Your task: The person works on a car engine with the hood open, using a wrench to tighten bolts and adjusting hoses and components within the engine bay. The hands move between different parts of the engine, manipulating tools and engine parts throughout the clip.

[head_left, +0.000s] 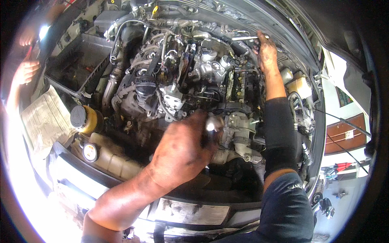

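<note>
My left hand (178, 148) is in the foreground above the engine's near side. Its fingers wrap round a small flashlight (212, 124) with a bright round end, and much of its body is hidden. My right hand (266, 52) reaches over the far right of the engine (210, 65). It is closed on a slim silver bar (243, 38), like a tool handle, that points left. The bar's other end, inside the fingers, cannot be made out. Both hands are smudged dark. Beneath them, the engine shows bare metal parts, hoses and wiring.
Left of the engine are an open black air filter box (77, 65), a yellowish reservoir with a black cap (81, 117) and a stained paper sheet (46, 117). Another person's hand (27, 72) is at the far left. The raised hood (344, 36) hangs at upper right.
</note>
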Action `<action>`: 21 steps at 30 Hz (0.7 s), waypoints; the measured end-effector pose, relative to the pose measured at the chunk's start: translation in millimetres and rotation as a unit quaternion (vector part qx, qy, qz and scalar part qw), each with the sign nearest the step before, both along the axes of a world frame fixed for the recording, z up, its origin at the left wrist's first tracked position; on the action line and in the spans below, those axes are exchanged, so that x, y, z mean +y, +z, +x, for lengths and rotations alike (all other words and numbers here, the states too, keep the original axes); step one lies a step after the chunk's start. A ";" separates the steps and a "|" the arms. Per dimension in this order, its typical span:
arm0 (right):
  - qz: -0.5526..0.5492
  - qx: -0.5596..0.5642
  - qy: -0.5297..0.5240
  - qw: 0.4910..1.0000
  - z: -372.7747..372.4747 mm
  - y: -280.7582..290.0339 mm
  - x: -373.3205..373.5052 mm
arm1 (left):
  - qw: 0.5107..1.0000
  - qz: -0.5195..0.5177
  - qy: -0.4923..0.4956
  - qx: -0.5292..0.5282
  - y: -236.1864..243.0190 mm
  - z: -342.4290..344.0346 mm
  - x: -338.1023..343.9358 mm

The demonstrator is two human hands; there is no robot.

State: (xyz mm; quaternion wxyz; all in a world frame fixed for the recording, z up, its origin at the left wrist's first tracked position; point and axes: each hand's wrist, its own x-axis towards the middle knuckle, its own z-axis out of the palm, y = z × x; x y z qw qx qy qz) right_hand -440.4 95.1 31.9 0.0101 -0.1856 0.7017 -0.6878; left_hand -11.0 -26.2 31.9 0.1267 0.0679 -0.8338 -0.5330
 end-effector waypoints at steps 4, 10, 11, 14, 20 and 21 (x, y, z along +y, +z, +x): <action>0.127 -0.060 0.345 0.928 121.8 43.6 -10.8 | 0.974 0.089 0.180 0.107 11.7 -11.1 -4.7; 0.166 0.069 0.476 0.861 222.3 31.9 -30.0 | 0.982 0.135 0.132 0.013 16.7 -6.6 -7.2; 0.185 0.120 0.481 0.848 214.1 28.4 -28.3 | 0.978 0.167 0.128 0.005 16.6 -6.6 -7.6; 0.180 0.087 0.399 0.895 154.3 15.2 -13.6 | 0.967 0.225 0.120 -0.014 18.0 -7.1 -10.3; 0.107 -0.188 -0.025 0.976 -32.8 -71.6 -11.5 | 0.965 0.230 0.126 -0.028 29.1 -5.3 -8.2; 0.193 -0.169 -0.031 0.966 -51.2 -91.9 -3.0 | 0.964 0.232 0.122 -0.038 30.2 -4.4 -8.7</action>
